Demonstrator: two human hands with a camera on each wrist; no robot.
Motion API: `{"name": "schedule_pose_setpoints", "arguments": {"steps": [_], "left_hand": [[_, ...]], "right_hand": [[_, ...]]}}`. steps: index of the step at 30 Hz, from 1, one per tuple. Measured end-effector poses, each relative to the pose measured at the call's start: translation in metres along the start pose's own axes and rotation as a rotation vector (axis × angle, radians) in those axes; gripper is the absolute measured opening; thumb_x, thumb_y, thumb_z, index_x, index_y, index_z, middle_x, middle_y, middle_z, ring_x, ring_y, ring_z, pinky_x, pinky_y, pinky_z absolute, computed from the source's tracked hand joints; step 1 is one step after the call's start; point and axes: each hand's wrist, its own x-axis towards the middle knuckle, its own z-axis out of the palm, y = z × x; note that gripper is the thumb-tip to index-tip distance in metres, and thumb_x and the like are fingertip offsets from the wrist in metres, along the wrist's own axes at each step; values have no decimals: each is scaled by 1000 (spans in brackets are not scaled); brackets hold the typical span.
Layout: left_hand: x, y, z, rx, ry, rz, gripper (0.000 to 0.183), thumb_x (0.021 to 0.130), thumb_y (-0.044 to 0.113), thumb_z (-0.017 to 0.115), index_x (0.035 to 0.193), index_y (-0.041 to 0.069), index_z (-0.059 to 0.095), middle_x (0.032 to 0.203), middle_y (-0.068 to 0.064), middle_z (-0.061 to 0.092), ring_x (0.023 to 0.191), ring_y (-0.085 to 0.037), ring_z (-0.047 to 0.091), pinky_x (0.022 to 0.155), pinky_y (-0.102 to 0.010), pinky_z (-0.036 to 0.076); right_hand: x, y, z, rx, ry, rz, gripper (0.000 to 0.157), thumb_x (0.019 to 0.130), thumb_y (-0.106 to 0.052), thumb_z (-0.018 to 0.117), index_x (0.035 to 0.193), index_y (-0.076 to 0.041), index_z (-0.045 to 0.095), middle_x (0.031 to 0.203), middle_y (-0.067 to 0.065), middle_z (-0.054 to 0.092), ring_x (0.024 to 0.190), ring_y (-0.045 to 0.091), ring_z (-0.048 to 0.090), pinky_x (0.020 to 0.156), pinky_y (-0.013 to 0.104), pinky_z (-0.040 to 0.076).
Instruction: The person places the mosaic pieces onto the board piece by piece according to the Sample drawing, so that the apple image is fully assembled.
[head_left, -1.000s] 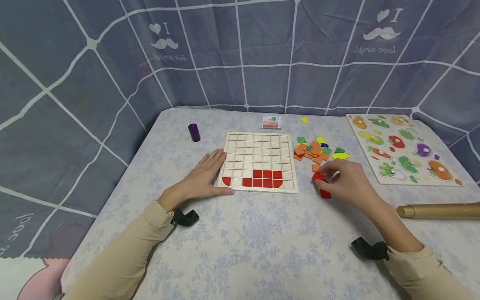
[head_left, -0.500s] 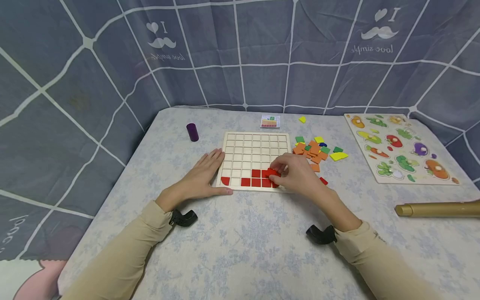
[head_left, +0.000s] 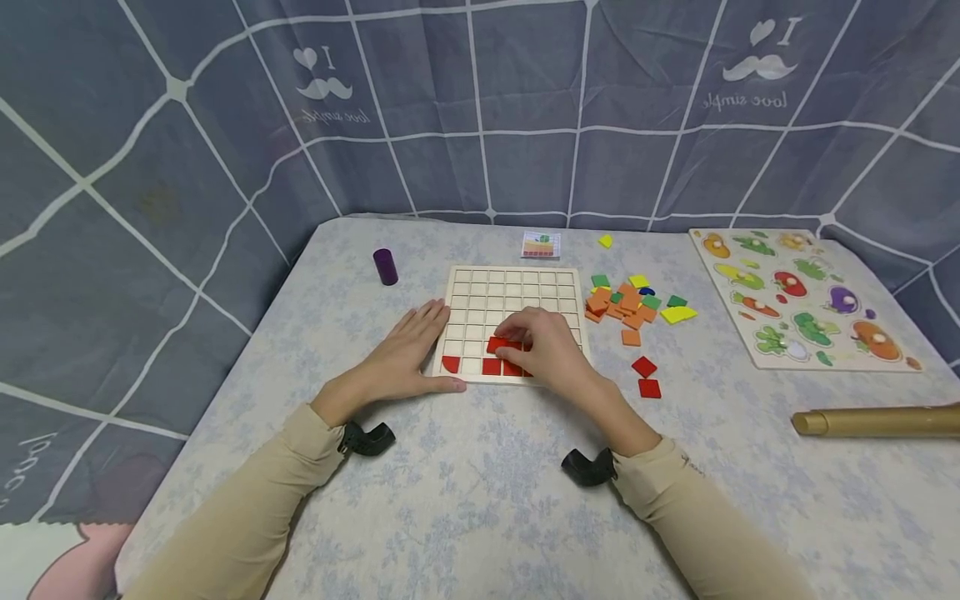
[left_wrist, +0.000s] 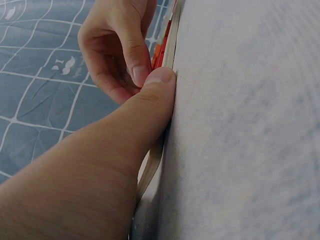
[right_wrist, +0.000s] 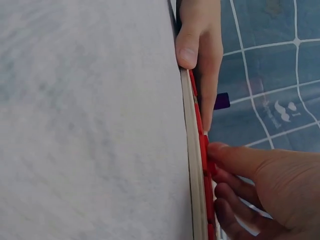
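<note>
A pale wooden grid board [head_left: 476, 317] lies on the cloth-covered table. My left hand [head_left: 401, 350] rests flat at its left edge, fingers straight, thumb along the front corner. Over the lower rows, my right hand [head_left: 547, 350] pinches a red square tile [head_left: 494, 344] between thumb and fingers. In the right wrist view the thumb touches this red piece just above the board. Red tiles [head_left: 491, 367] fill part of the front rows; the right hand hides several. A red quarter-round tile [head_left: 451, 364] sits in the front left corner cell. Two loose red tiles [head_left: 649, 388] lie right of the board.
A heap of orange tiles [head_left: 628, 297] with green, yellow and blue pieces lies right of the board. Behind the board is a small picture card [head_left: 541, 245]. A purple cylinder [head_left: 386, 267] stands back left. A vegetable puzzle board [head_left: 765, 333] and gold tube [head_left: 870, 421] lie at right.
My right hand has moved left from the loose red tiles to the board, carrying a red tile to the second row from the front. The left hand has stayed in place.
</note>
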Motion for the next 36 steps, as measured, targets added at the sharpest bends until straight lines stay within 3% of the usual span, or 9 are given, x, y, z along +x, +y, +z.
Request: {"name": "schedule_pose_setpoints", "arguments": {"steps": [22,36], "left_hand": [[4,-3,2,16,-2,8,124,88,65,75,169,0,7,178,-17,4,166,-29,1,136,-47,2],[3,-4,2,14,-6,7,122,89,63,75,168,-1,8,178,-17,5,166,-29,2,136,-47,2]], "right_hand": [[-6,3,7,-72,55,-100,10,91,-14,84,101,-12,86,104,3,79,97,23,65,80,37,53],[-8,8,11,-55,108,-77,16,90,-16,86,105,-10,84,101,3,79,95,22,64,80,37,52]]}}
